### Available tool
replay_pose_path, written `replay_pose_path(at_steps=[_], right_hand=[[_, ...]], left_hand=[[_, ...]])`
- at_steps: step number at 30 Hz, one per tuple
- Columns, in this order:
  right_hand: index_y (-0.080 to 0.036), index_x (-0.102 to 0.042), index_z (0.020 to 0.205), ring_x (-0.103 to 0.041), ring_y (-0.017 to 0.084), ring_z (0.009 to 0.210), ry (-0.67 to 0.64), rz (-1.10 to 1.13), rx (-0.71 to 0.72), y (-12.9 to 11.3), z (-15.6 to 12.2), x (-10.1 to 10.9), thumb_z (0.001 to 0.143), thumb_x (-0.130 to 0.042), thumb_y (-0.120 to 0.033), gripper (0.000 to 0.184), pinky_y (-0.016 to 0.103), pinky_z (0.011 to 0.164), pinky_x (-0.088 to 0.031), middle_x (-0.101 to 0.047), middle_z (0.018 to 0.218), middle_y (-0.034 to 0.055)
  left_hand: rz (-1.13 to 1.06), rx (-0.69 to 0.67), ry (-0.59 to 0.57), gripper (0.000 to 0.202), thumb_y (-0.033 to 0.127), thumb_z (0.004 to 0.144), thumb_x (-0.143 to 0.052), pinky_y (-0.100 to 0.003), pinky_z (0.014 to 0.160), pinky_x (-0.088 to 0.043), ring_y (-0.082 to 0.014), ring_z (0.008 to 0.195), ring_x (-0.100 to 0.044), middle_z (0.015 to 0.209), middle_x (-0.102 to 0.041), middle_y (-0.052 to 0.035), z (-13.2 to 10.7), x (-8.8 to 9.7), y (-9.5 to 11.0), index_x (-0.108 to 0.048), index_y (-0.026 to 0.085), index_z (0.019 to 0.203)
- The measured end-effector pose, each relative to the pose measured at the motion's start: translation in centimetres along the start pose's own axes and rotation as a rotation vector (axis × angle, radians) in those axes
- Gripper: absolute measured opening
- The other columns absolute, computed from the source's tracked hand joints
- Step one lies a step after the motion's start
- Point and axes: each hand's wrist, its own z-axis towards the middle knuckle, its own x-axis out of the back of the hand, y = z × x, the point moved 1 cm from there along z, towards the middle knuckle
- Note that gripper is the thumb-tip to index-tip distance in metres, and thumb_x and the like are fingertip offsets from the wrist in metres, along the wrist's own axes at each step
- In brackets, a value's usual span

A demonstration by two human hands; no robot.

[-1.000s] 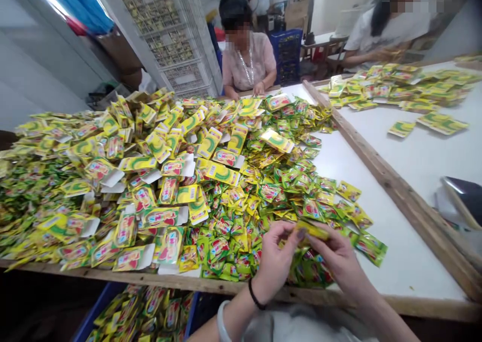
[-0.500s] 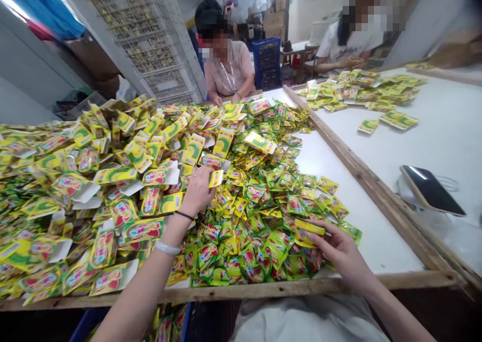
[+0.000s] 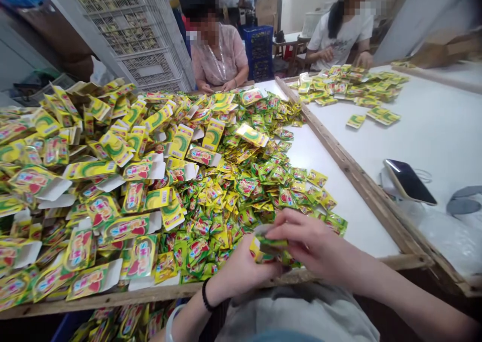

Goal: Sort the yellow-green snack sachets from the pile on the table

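My left hand (image 3: 241, 269) grips a small yellow carton (image 3: 259, 249) at the table's near edge, its open end up. My right hand (image 3: 307, 241) pinches green and yellow sachets (image 3: 271, 242) at the carton's mouth. Both hands meet just in front of a big heap of loose sachets (image 3: 241, 191). Farther left lies a heap of flat yellow cartons (image 3: 94, 171) with white flaps.
A wooden rail (image 3: 350, 166) splits the white table (image 3: 339, 216). A phone (image 3: 408, 181) lies right of it, near more sachets (image 3: 350, 88). Two people sit at the far side. White wire crates (image 3: 128, 35) stand behind; a bin of packs (image 3: 124, 324) is below the table edge.
My left hand came back from the carton heap with a carton to the near edge. My right hand moved left with its sachets to meet it.
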Motion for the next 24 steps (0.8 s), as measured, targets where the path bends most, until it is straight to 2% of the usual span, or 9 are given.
replay_pose_path(at_steps=[3, 6, 9, 14, 16, 18, 21, 22, 24], right_hand=[[-0.024, -0.062, 0.101, -0.06, 0.016, 0.081, -0.157, -0.116, -0.058, -0.7, -1.4, -0.5, 0.081, -0.047, -0.003, 0.033, 0.026, 0.07, -0.048, -0.06, 0.096, 0.0051], [-0.025, -0.055, 0.112, -0.059, 0.018, 0.094, -0.126, -0.022, -0.068, -0.7, -2.6, -0.3, 0.084, -0.049, -0.009, 0.033, 0.027, 0.079, -0.049, -0.06, 0.108, 0.0059], [-0.025, -0.056, 0.108, -0.059, 0.017, 0.098, 0.013, 0.099, -0.051, 0.2, -3.5, -0.2, 0.088, -0.047, -0.015, 0.024, 0.026, 0.082, -0.049, -0.062, 0.106, 0.0056], [-0.024, -0.059, 0.105, -0.06, 0.016, 0.094, -0.13, 0.126, -0.065, 0.7, -4.8, -1.6, 0.089, -0.049, -0.02, 0.019, 0.025, 0.081, -0.049, -0.064, 0.101, 0.0048], [-0.024, -0.059, 0.103, -0.061, 0.016, 0.09, -0.058, 0.079, -0.073, 1.1, -5.4, -0.7, 0.09, -0.047, -0.02, 0.018, 0.025, 0.077, -0.05, -0.064, 0.097, 0.0045], [-0.025, -0.061, 0.097, -0.061, 0.016, 0.086, 0.184, -0.091, -0.093, 2.2, -5.7, 1.6, 0.09, -0.045, -0.021, 0.018, 0.025, 0.072, -0.051, -0.063, 0.096, 0.0053], [-0.021, -0.058, 0.112, -0.058, 0.026, 0.099, 0.684, -0.588, -0.248, 4.9, -5.6, 5.8, 0.086, -0.054, -0.033, 0.029, 0.034, 0.078, -0.049, -0.058, 0.112, 0.0135], [-0.017, -0.052, 0.122, -0.053, 0.031, 0.108, 0.768, -0.728, -0.297, 6.0, -5.1, 6.6, 0.083, -0.057, -0.038, 0.044, 0.039, 0.085, -0.047, -0.054, 0.118, 0.0175], [-0.011, -0.038, 0.134, -0.046, 0.035, 0.116, 0.712, -0.808, -0.299, 8.0, -3.7, 6.4, 0.079, -0.061, -0.044, 0.068, 0.046, 0.094, -0.041, -0.05, 0.125, 0.0214]], left_hand=[[0.041, -0.055, -0.065, 0.05, 0.008, 0.063, -0.067, -0.026, 0.082, -0.044, -0.0169, 0.095, -0.056, 0.105, -0.061, -0.0018, -0.5, -0.2, -0.1, -0.053, 0.021, 0.109], [-0.008, -0.085, -0.098, 0.059, 0.006, 0.063, -0.066, -0.029, 0.092, -0.041, -0.0199, 0.109, -0.052, 0.117, -0.057, -0.0047, -0.4, -0.1, -0.9, -0.049, 0.022, 0.116], [-0.065, -0.046, -0.179, 0.064, 0.006, 0.063, -0.065, -0.028, 0.083, -0.046, -0.0206, 0.105, -0.055, 0.12, -0.055, -0.0072, -0.4, 0.0, -1.5, -0.044, 0.022, 0.121], [-0.056, -0.006, -0.278, 0.077, 0.016, 0.068, -0.068, -0.032, 0.089, -0.045, -0.0189, 0.101, -0.058, 0.117, -0.058, -0.006, -0.6, -0.8, -0.2, -0.028, 0.029, 0.132], [-0.008, -0.031, -0.299, 0.09, 0.019, 0.068, -0.071, -0.035, 0.094, -0.043, -0.0204, 0.107, -0.056, 0.128, -0.051, -0.008, -0.2, -0.9, 0.6, -0.015, 0.031, 0.138], [0.165, -0.139, -0.213, 0.088, 0.025, 0.071, -0.069, -0.038, 0.1, -0.039, -0.0224, 0.117, -0.049, 0.136, -0.043, -0.009, 0.8, -0.3, 1.1, -0.015, 0.031, 0.14], [0.607, -0.379, 0.174, 0.048, 0.031, 0.084, -0.054, -0.042, 0.107, -0.03, -0.0225, 0.123, -0.039, 0.13, -0.046, -0.0083, 3.5, 2.1, 1.3, -0.04, 0.026, 0.129], [0.747, -0.417, 0.294, 0.039, 0.03, 0.086, -0.049, -0.043, 0.105, -0.031, -0.023, 0.12, -0.041, 0.125, -0.049, -0.009, 4.5, 2.9, 1.1, -0.046, 0.024, 0.125], [0.966, -0.412, 0.416, 0.031, 0.032, 0.087, -0.048, -0.046, 0.099, -0.036, -0.0248, 0.112, -0.045, 0.114, -0.053, -0.0097, 6.5, 4.3, 0.6, -0.055, 0.022, 0.115]])
